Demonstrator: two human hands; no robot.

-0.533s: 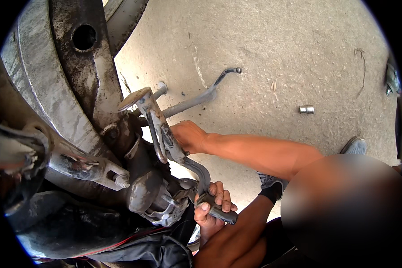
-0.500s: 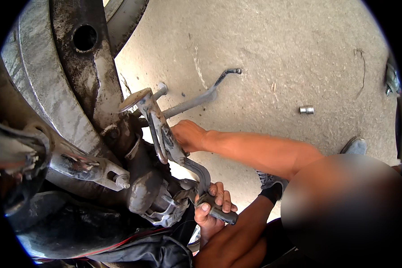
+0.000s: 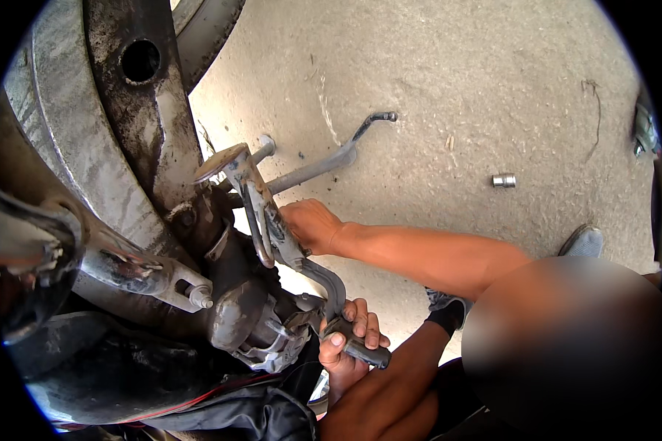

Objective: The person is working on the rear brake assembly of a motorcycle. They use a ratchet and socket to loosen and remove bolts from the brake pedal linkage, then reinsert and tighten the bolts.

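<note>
The left hand (image 3: 343, 367) is clamping around the black footpeg (image 3: 373, 355), which is jutting from the bent metal bar (image 3: 331, 283), while, apart from it, the right hand (image 3: 312, 225) is sitting partly hidden behind the worn bracket (image 3: 279, 234), its grip impossible to tell.

Rough beige concrete ground (image 3: 434, 66) stretches beyond and right of the left hand's fingers (image 3: 360, 312); on it, up and right of them, lie a short silvery metal cylinder (image 3: 504, 180), a small pale flake (image 3: 450, 142) and, farther out, a thin dark curved strand (image 3: 599, 109).
</note>
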